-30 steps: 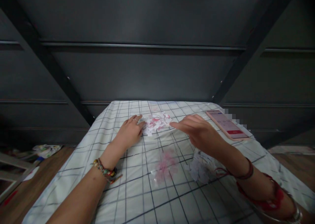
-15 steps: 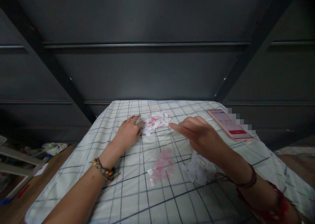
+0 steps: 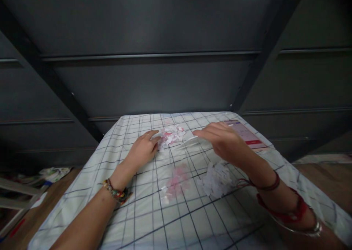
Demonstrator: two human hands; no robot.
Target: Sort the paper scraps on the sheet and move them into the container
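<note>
A mixed pile of white and pink paper scraps lies toward the far end of the checked cloth. My left hand rests at the pile's left side, fingers apart, its fingertips touching the nearest scraps. To the right of the pile, my right hand is raised a little with thumb and forefinger pinched. From that pinch a thin white paper strip trails leftward, smeared by motion. Closer to me lie a loose heap of pink translucent scraps and a heap of white paper scraps.
A phone with a lit screen lies at the right edge of the white checked cloth, partly behind my right hand. Dark panels rise behind the far edge. A pale frame stands on the floor at left.
My right hand has drawn back from the pile to the right, and a white strip now shows at its fingertips. My left hand stays beside the pile. The camera view has shifted slightly.
</note>
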